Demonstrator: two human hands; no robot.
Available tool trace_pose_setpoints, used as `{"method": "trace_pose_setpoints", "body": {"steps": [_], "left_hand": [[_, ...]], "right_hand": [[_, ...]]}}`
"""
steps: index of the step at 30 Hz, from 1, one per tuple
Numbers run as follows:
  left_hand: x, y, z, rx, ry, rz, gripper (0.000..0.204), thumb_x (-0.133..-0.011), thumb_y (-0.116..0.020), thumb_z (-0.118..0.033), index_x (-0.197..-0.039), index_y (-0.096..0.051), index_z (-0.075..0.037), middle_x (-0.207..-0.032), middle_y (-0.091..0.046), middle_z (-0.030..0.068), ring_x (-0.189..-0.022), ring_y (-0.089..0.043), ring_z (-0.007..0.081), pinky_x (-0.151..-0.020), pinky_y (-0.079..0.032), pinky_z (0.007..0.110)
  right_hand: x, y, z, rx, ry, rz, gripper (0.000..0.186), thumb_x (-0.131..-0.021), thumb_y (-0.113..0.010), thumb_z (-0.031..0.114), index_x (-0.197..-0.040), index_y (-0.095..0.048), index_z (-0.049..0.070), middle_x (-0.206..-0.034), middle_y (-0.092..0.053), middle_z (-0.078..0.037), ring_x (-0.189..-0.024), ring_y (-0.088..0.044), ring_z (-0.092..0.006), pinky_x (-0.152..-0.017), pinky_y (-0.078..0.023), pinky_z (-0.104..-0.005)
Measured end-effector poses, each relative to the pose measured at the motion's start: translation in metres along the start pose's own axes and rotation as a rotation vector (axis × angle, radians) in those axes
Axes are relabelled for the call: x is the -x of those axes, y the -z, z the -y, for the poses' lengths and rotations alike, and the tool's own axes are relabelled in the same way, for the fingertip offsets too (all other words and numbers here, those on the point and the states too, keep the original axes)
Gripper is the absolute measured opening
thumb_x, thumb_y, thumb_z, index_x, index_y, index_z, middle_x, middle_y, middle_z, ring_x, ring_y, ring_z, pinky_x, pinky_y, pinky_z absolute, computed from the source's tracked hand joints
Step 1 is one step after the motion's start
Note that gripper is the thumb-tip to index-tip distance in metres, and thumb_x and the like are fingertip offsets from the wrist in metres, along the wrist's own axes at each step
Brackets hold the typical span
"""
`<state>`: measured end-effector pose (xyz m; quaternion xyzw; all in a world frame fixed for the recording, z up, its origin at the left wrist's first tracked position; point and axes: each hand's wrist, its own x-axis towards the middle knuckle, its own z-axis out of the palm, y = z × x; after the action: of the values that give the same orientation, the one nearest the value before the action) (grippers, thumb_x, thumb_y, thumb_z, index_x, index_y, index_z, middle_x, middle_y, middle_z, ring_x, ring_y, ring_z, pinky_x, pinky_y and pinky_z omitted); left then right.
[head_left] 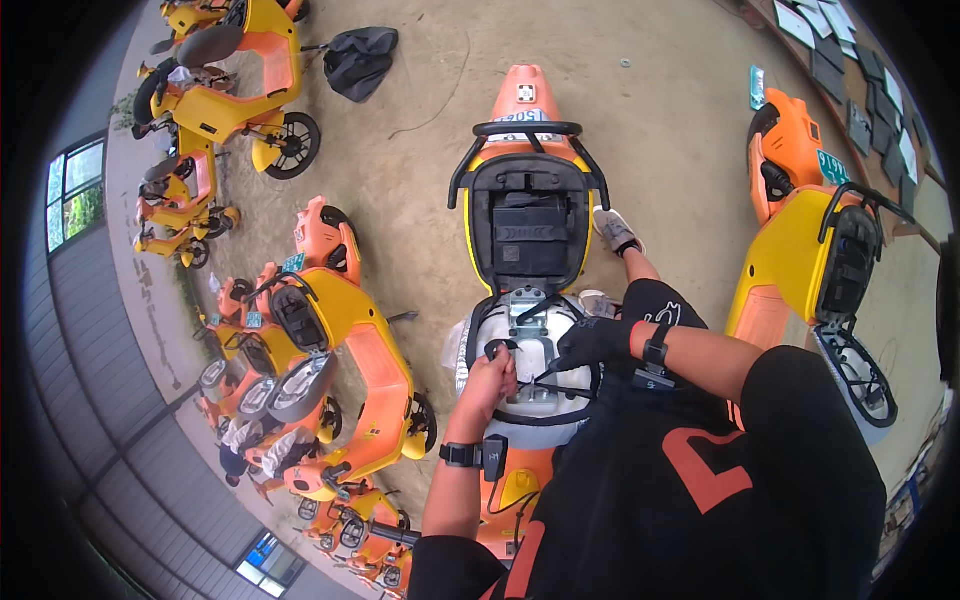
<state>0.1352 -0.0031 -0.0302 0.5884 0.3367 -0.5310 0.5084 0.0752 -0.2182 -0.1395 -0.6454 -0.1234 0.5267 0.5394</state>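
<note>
The seat [535,350] of the scooter in front of me is tipped open, its white underside and metal hinge [527,312] facing up. My bare left hand [486,382] is closed in a fist over the seat's left half, and a black piece [501,347] sticks out at its top; its kind is unclear. Across from it, my right hand [592,345], in a black glove, has its fingers bent together over the seat's right half. Thin black straps [562,388] cross the underside by its fingertips. What those fingers pinch is hidden.
Beyond the hinge lies the open seat compartment [530,235] with a black battery inside, under a black rear rack [527,128]. Yellow and orange scooters [375,330] crowd the left. Another scooter [785,260] stands at the right. A black bag [360,62] lies on the floor.
</note>
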Motion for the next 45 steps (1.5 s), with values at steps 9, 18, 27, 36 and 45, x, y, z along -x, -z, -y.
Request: {"method": "trace_pose_setpoints", "body": {"steps": [9,18,27,36,45], "left_hand": [[-0.054,-0.016,-0.012,-0.807,0.200,0.064,0.042,-0.097,-0.047,-0.037,-0.064,-0.045,-0.010,-0.048,-0.036,-0.0028,-0.039,-0.033,0.0104,-0.039,-0.026,0.029],[-0.042,-0.038,-0.023,-1.232,0.160,0.185,0.040,-0.089,-0.057,-0.043,-0.092,-0.071,-0.005,-0.081,-0.067,0.0132,-0.076,-0.060,0.0248,-0.072,-0.046,0.035],[-0.063,-0.012,0.004,-0.542,0.261,0.052,0.034,-0.093,-0.053,-0.029,-0.068,-0.054,-0.006,-0.045,-0.036,-0.0018,-0.036,-0.028,0.0101,-0.038,-0.019,0.029],[-0.057,-0.007,-0.001,-0.457,0.184,0.153,0.029,-0.095,-0.054,-0.026,-0.074,-0.054,-0.006,-0.049,-0.035,-0.0049,-0.039,-0.026,0.0067,-0.039,-0.016,0.026],[-0.058,0.011,-0.007,-0.010,0.332,-0.057,0.023,-0.096,-0.037,-0.013,-0.092,-0.056,-0.002,-0.051,-0.026,-0.0065,-0.042,-0.023,0.0081,-0.044,-0.024,0.026]], "right_hand": [[0.005,0.002,-0.007,0.142,0.269,-0.085,0.039,-0.082,-0.061,0.041,-0.097,-0.062,0.005,-0.089,-0.063,-0.016,-0.089,-0.060,-0.0315,-0.078,-0.045,-0.0414],[0.005,0.017,-0.016,0.041,0.264,-0.293,0.030,-0.077,-0.066,0.032,-0.096,-0.065,0.008,-0.089,-0.065,-0.014,-0.085,-0.062,-0.0292,-0.074,-0.047,-0.0389],[0.020,0.027,-0.049,-1.429,-0.198,-1.104,0.023,-0.090,-0.053,0.025,-0.097,-0.065,0.007,-0.089,-0.063,-0.002,-0.069,-0.055,-0.0102,-0.059,-0.045,-0.0265],[-0.049,-0.035,0.002,-1.277,0.248,-0.035,0.035,-0.095,-0.046,0.042,-0.085,-0.059,0.010,-0.080,-0.056,0.001,-0.067,-0.049,-0.0099,-0.061,-0.043,-0.0264],[-0.061,-0.023,-0.040,-2.079,0.431,-0.071,0.028,-0.098,-0.044,0.032,-0.075,-0.047,0.015,-0.052,-0.035,0.002,-0.045,-0.038,-0.0130,-0.044,-0.034,-0.0287]]}}
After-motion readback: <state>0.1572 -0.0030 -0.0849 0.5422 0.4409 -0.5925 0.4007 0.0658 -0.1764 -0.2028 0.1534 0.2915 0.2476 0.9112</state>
